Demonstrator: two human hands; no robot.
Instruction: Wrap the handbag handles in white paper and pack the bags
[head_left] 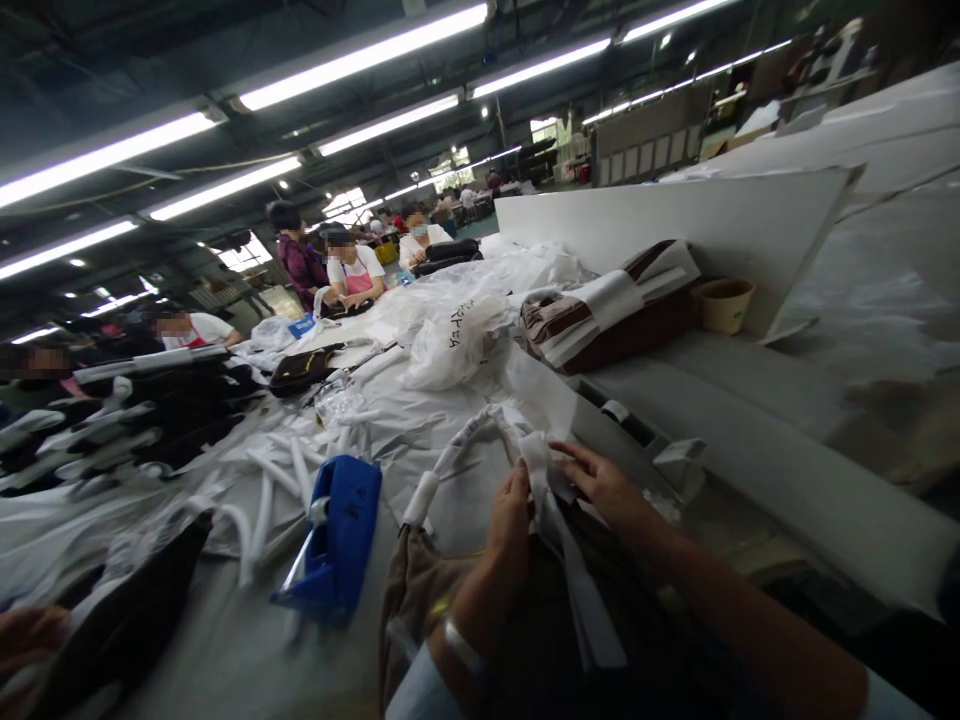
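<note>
A brown fabric bag lies in front of me, its curved handle standing up and partly covered in white wrapping. At the handle's right side, my left hand closes its fingers on a white strip. From the same side, my right hand pinches that strip near the top, fingertips partly hidden behind it. The strip's loose tail hangs down over the bag. A short white sleeve sits at the handle's left base. The bag's lower part is dark and blurred.
Left of the bag stands a blue tape dispenser, with white foam tubes behind. Clear plastic bags lie ahead. A brown stack and paper tub are right. Another person's hand is lower left; several people work beyond.
</note>
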